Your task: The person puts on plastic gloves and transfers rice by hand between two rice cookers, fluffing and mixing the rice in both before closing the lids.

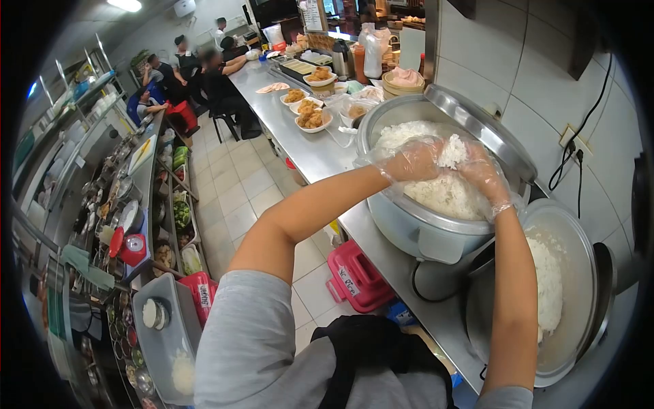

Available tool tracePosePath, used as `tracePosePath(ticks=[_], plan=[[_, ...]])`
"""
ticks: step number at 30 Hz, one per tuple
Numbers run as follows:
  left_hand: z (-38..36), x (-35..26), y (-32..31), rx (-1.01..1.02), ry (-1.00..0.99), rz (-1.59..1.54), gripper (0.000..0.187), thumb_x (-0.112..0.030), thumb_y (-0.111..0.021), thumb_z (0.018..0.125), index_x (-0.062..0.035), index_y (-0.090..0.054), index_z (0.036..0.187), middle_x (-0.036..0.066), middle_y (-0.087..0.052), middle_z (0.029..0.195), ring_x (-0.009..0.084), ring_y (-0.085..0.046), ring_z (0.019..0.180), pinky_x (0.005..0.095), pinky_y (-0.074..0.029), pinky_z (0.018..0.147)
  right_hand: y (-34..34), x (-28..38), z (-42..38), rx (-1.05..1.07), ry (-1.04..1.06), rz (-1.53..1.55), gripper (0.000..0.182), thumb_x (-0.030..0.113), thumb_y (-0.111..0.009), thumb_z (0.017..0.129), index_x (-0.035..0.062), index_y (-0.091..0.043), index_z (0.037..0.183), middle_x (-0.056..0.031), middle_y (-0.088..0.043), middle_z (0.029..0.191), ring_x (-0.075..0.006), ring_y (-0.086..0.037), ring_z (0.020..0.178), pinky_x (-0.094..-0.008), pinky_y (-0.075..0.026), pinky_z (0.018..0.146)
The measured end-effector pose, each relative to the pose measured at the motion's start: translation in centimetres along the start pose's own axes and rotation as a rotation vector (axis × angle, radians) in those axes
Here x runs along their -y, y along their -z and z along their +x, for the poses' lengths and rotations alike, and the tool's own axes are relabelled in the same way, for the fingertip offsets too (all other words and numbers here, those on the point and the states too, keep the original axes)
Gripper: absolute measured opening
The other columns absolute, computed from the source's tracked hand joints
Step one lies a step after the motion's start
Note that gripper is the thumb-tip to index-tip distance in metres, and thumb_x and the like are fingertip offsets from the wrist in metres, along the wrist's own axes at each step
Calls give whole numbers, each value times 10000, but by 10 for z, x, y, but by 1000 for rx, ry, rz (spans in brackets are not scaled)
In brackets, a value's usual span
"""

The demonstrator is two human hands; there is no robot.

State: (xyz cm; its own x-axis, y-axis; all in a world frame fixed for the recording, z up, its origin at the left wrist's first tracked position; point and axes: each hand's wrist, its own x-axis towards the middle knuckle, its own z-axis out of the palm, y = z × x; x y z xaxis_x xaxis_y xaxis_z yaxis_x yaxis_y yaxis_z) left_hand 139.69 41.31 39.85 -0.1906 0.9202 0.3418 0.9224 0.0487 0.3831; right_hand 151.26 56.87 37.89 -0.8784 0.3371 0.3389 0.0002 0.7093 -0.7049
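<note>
Both my hands wear clear plastic gloves and meet above a large rice cooker (409,238) full of cooked white rice (446,194). Between them is a clump of rice (452,151). My left hand (417,158) curls against its left side, and my right hand (481,170) closes on its right side. Part of the fingers is hidden behind the clump and the shiny plastic. The cooker's metal lid (480,129) leans at its back right rim. A second large pot (579,286) with rice along its wall stands close to my right forearm.
Plates of fried food (313,117) and a pink-topped round container (403,78) stand farther along the steel counter (255,82). A grey tub (146,300) is at lower left, a red lidded bin (357,276) below the counter. Several people sit or stand at the back. Black cords (579,157) hang on the wall.
</note>
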Motion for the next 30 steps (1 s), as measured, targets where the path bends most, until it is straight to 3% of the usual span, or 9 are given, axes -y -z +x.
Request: tracePosePath(ticks=[6, 8, 10, 13, 15, 16, 20, 27, 30], plan=[[4, 40, -11, -176, -108, 248, 563, -395, -635, 714, 10, -508, 1084, 212, -574, 939, 355, -559, 886, 421, -442, 780, -5, -1, 0, -54, 17, 32, 561, 195, -619, 705, -13, -430, 1190, -176, -451, 1192, -254, -447, 1109, -323, -361, 917], [7, 41, -15, -227, -103, 335, 490, -405, -641, 700, -31, -563, 1007, 178, -581, 884, 304, -577, 828, 399, -453, 756, -9, -7, 0, -109, 63, -385, 586, 289, -600, 725, -19, -426, 1193, -198, -460, 1183, -296, -460, 1089, -351, -362, 918], [12, 53, -17, -282, -133, 407, 522, -443, -670, 651, -39, -580, 969, 160, -584, 892, 296, -574, 839, 392, -453, 758, -6, 3, 2, -73, -21, -447, 599, 317, -581, 735, -24, -418, 1199, -208, -460, 1180, -306, -453, 1094, -357, -356, 925], [13, 40, 9, -120, 22, 393, 564, -431, -689, 633, -41, -554, 1019, 172, -570, 959, 317, -551, 917, 398, -438, 794, 1, 39, 3, 31, -123, -487, 594, 339, -560, 751, -27, -417, 1197, -212, -457, 1184, -310, -439, 1111, -361, -344, 938], [12, 35, 27, 124, 33, 86, 576, -373, -688, 643, -30, -514, 1073, 209, -534, 1052, 329, -514, 1000, 404, -415, 840, 6, 38, -2, 96, -151, -473, 576, 332, -557, 756, -25, -425, 1188, -207, -454, 1191, -303, -431, 1122, -359, -339, 943], [14, 26, 33, 239, 108, 57, 549, -264, -631, 702, -47, -448, 1172, 217, -490, 1134, 326, -470, 1069, 397, -369, 908, 4, 28, -4, 72, -103, -392, 573, 335, -555, 772, -23, -419, 1199, -220, -458, 1186, -308, -435, 1120, -352, -338, 943], [20, 77, 12, 82, -161, 40, 506, -185, -575, 751, -49, -419, 1213, 195, -484, 1156, 310, -439, 1111, 376, -333, 949, 13, 23, -10, 54, 52, -150, 498, 323, -545, 798, 7, -457, 1172, -214, -498, 1130, -314, -472, 1069, -362, -354, 921], [12, 40, 28, 114, 12, 129, 449, -152, -530, 781, -45, -438, 1208, 189, -486, 1165, 302, -444, 1109, 364, -340, 944, 9, 33, -2, -55, 47, -525, 373, 355, -533, 805, 48, -529, 1017, -177, -569, 986, -322, -545, 932, -394, -425, 806], [13, 25, 34, 105, 86, 234, 439, -228, -536, 788, -58, -463, 1186, 182, -508, 1137, 311, -473, 1072, 371, -376, 905, 14, 58, 0, 23, -118, -591, 407, 388, -525, 811, 29, -534, 1003, -193, -569, 973, -313, -551, 921, -393, -429, 795]])
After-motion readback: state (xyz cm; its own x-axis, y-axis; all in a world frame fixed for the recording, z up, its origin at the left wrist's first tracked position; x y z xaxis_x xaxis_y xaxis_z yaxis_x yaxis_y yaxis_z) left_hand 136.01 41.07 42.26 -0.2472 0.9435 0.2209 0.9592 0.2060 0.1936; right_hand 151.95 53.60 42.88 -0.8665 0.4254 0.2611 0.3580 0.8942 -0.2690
